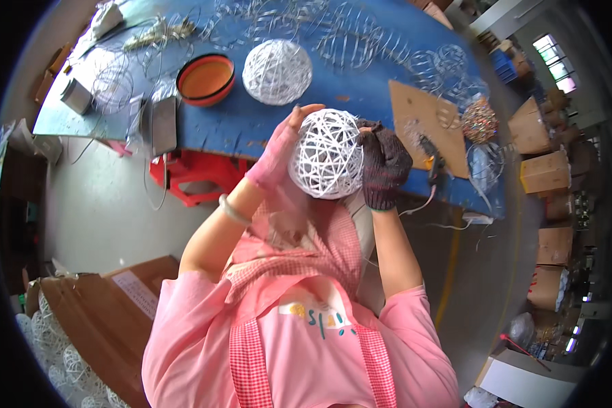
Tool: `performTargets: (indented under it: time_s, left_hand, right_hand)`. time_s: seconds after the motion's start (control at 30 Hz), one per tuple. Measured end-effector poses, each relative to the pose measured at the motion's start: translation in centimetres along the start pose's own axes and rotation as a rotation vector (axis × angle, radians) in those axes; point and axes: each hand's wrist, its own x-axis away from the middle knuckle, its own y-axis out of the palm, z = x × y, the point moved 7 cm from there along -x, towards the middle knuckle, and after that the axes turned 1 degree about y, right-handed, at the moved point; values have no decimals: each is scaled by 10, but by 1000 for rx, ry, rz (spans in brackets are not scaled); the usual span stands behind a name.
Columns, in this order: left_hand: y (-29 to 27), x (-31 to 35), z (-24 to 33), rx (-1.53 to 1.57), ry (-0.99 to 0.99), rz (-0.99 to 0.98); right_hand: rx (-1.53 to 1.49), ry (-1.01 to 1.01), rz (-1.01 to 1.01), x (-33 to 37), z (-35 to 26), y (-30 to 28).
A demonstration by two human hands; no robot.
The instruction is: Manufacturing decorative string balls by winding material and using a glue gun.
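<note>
While we hold the white ball (328, 160) up by the table (214, 132)'s near edge, our left hand (279, 153) cups one side half-open, our right hand (385, 166) curls tight at the other, fingertips mostly hidden: squeezing hard could dent it, a slack palm could drop it!

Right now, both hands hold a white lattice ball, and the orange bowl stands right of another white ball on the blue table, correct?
No: the head view shows the orange bowl left of the other white ball. The left hand and right hand do hold the white lattice ball.
</note>
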Motion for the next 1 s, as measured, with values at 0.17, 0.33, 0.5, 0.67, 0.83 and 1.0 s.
performTargets:
  time_s: [0.17,0.33,0.5,0.67,0.83,1.0]
  left_hand:
    - [-5,-75,-28,-49,-12,-172]
    - [-16,-81,-40,-255,18,-152]
    - [30,-48,15,-1245,500,-202]
    - [26,-46,8,-1175,346,-241]
    - [32,-40,9,-1220,406,-276]
    - [33,-41,7,-1204,406,-276]
  right_hand:
    - [130,29,78,-14,48,3]
    - [199,27,68,-2,67,3]
    - [210,-131,39,3,47,12]
    - [30,62,-126,-6,48,6]
    - [-64,132,-98,-49,69,-11]
    - [334,-173,-229,-65,65,-4]
